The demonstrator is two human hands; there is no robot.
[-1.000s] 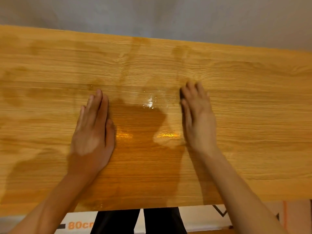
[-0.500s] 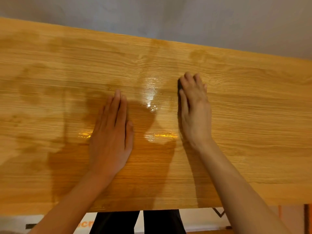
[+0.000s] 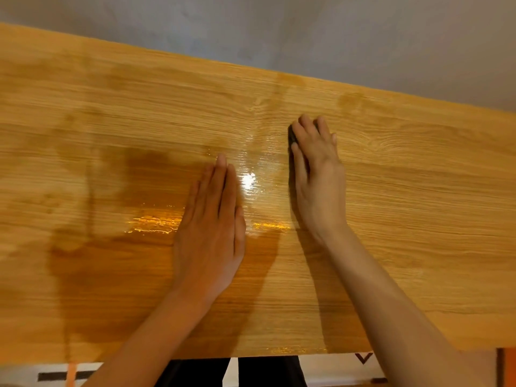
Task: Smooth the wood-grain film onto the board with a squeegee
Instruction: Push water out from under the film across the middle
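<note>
Head view: smoothing step in hand, judged from the pose. Wood-grain film [image 3: 391, 219] lying across the board [image 3: 446, 328], filling most of the frame, glossy and wet-looking near the middle, with darker patches at left. Right hand [image 3: 317, 177] laid flat on the film, fingers straight and close together, pressing down on a dark object, probably the squeegee [image 3: 291, 136]; only a sliver showing at the index fingertip, so shape and hold not fully readable. Left hand [image 3: 213, 219] flat just beside it, palm down, fingers straight and together, thumb tucked along the edge, holding nothing, bracing the film. Bright sheen between the two hands. Both forearms reaching in from the near edge, roughly parallel, wrists low.

Next move, as a judgement: firm, even pressure on the squeegee, stroke carried outward toward an edge to push out moisture or air, left hand kept pinning the film against slipping. Risk: creasing if the pressure is uneven.
</note>
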